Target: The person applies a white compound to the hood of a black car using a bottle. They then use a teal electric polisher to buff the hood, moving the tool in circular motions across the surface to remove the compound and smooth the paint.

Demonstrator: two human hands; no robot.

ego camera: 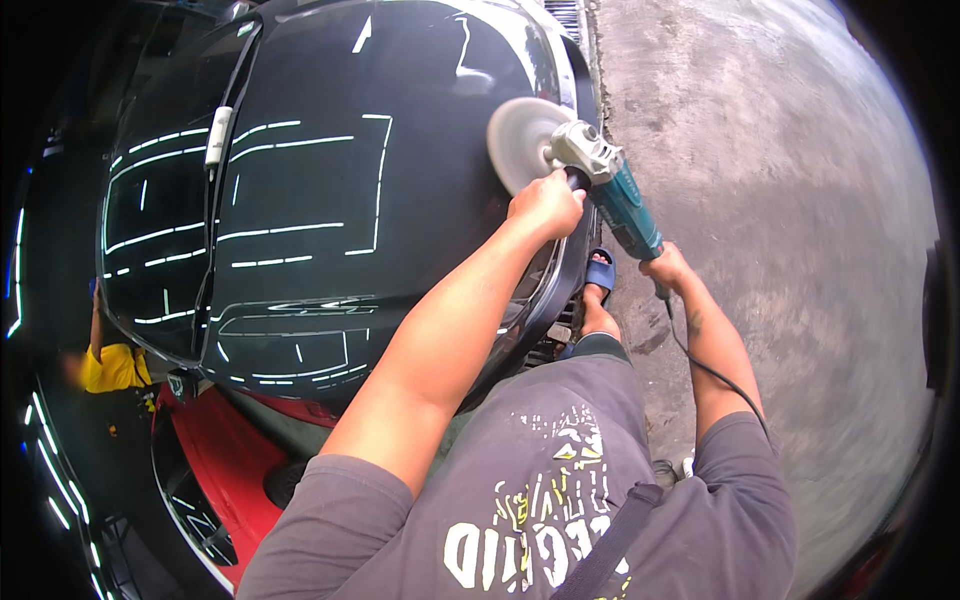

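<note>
A teal rotary polisher [628, 210] with a silver gear head is in both my hands at the front of a glossy black car. My left hand [551, 204] wraps around its black side handle [577, 178]. At the tool's rear end, my right hand [667, 266] grips the body, where the power cord [679, 337] leaves it. The round white polishing pad [517, 146] lies over the front edge of the hood [435, 172] and looks blurred, as if spinning. How much of the pad touches the paint, I cannot tell.
A white bottle [218, 136] rests in the gap below the windshield [157, 202]. A red car [225, 457] stands close on the left. Beyond the black car, a person in a yellow shirt [116, 367] reaches to it. Concrete floor [750, 187] and a drain grate [566, 19] lie alongside.
</note>
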